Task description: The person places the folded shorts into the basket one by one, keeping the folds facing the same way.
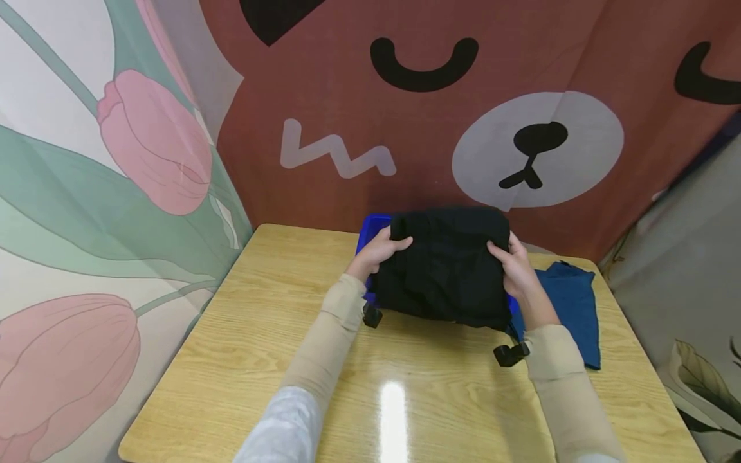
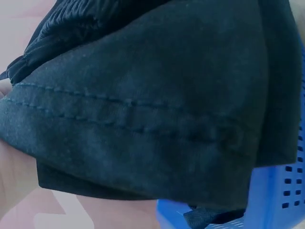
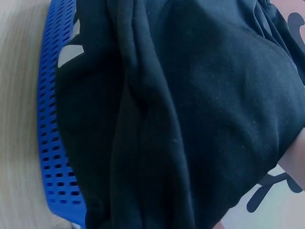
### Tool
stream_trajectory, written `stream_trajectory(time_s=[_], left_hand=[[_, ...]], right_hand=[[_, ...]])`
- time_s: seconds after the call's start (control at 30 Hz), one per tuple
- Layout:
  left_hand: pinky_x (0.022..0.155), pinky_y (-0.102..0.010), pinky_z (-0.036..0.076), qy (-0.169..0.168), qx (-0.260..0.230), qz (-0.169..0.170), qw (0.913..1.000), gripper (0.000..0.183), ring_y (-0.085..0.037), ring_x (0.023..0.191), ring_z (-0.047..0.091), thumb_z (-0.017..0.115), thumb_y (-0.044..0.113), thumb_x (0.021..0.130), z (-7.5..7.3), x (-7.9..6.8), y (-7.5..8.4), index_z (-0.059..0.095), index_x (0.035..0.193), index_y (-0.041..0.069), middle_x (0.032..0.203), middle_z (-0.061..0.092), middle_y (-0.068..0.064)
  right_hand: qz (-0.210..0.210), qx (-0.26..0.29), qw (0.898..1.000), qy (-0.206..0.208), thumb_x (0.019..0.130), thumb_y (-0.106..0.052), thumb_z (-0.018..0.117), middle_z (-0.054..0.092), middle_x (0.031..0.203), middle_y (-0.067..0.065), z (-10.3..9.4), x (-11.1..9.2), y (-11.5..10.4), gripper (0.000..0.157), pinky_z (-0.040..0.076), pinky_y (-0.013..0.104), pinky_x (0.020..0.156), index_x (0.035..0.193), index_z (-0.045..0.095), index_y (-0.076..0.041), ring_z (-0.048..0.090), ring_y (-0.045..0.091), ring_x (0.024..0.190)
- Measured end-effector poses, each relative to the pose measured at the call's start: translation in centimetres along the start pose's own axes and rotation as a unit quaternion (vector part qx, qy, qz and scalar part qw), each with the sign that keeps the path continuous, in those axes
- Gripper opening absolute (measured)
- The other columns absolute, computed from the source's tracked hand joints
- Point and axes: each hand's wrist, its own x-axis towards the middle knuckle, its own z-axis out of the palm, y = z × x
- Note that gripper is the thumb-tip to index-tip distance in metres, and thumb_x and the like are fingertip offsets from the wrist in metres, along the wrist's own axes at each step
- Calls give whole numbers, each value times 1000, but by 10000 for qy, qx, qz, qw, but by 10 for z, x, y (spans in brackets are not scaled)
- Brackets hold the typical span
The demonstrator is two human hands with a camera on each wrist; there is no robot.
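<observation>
Black shorts (image 1: pixel 446 270), with a gathered waistband and a double-stitched hem, are stretched between my two hands. In the head view, my left hand (image 1: pixel 377 252) grips their left side, thumb on top of the cloth. The opposite side is pinched by my right hand (image 1: pixel 518 270), its thumb also over the fabric. Behind and below the shorts stands a blue perforated basket (image 1: pixel 366 233), mostly covered by them. Its slotted wall (image 3: pixel 47 143) shows in the right wrist view. Dark cloth (image 2: pixel 209 217) lies inside the basket in the left wrist view.
A folded blue garment (image 1: pixel 570 308) lies on the wooden table (image 1: pixel 260 321), right of the basket and partly behind my right forearm. A brown curtain (image 1: pixel 336 199) with a bear face hangs right behind the table. Flower-print fabric (image 1: pixel 87 257) hangs along the left.
</observation>
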Motion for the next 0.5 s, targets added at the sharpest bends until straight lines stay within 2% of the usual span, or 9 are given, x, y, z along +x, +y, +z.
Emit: stream_trajectory(time_s=[0.3,0.5], left_hand=[[73,-28,51,225,-157,213,9994,32,-14,80,60,50,15,95,-10,2,-9,46,125,3,106,57,-8],[70,-26,49,518,-88,393,9978,29,-14,78,58,50,15,95,-14,7,-4,49,121,0,101,57,-7]], right_hand=[[-170,-471,9987,-18,94,-12,49,48,112,-3,8,16,-3,30,47,17,76,122,49,-23,54,8,94],[-350,-761,9961,285,93,-13,52,48,110,-5,17,28,-6,24,44,17,77,115,52,-22,51,9,94]])
